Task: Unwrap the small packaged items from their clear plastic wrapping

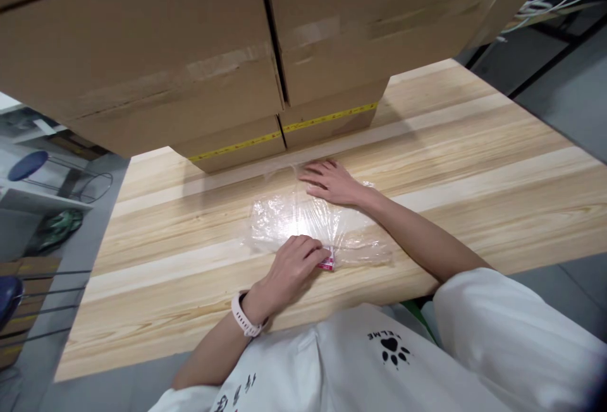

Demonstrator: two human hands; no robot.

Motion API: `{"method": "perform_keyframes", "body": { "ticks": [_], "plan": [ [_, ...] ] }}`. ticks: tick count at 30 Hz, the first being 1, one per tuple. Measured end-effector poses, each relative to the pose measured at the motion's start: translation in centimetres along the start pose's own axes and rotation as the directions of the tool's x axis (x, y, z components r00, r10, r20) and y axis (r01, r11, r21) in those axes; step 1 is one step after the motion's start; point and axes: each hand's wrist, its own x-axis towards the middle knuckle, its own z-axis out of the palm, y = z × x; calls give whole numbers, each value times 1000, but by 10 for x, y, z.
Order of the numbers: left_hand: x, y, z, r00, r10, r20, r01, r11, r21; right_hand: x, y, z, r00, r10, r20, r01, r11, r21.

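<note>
Where the left hand (294, 266) curls its fingers inward, the fingertips pinch a small red-and-white label (327, 263) at the near edge of a clear plastic bag (289, 219), and the knuckles press that edge down onto the wooden table (474, 165). The hand is closed on the label and bag edge together; how much of the label lies inside the bag cannot be told. A pale pink watch (244, 316) sits on the wrist just behind this grip.

Just beyond the pinch, the bag spreads flat and crinkled across the tabletop, with a bright glare on its middle. At the bag's far right corner, across the film from the pinch, the right hand (332, 182) lies palm down with its fingers stretched out and slightly spread, resting on the plastic rather than gripping anything. Its bare forearm runs back along the bag's right side toward the person's white sleeve (512, 330).

Farther out past the right hand, touching or nearly touching the bag's far edge, stand stacked cardboard boxes (227, 64) with a strip of yellow tape (284, 134) along the lowest ones; they fill the upper part of the view. On the side nearest the person, below the grip, a white shirt with a black paw print (393, 347) shows at the table's edge. Well off to the left of the table, a blue stool (28, 164) stands on the grey floor.
</note>
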Motion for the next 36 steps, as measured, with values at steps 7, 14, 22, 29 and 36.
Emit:
{"method": "perform_keyframes", "body": {
  "ticks": [7, 14, 22, 29, 36],
  "plan": [
    [0, 2, 0, 999, -34, -19, 34, 999, -27, 7, 23, -5, 992, 114, -50, -116, 993, -37],
    [-2, 2, 1, 984, -175, -23, 174, 984, -37, 5, 33, -6, 988, 136, -74, -139, 990, -27],
    [-1, -7, 5, 982, -168, -88, 158, 982, -108, 4, 33, -3, 979, 163, -121, -169, 984, -47],
    [1, 1, -8, 999, 1, -39, 0, 1000, 26, 4, 33, -4, 977, 172, -124, -179, 983, -44],
    [-23, 28, -43, 922, -205, 328, 151, 971, 183, 3, 33, -4, 977, 170, -126, -175, 984, -31]
  ]
}}
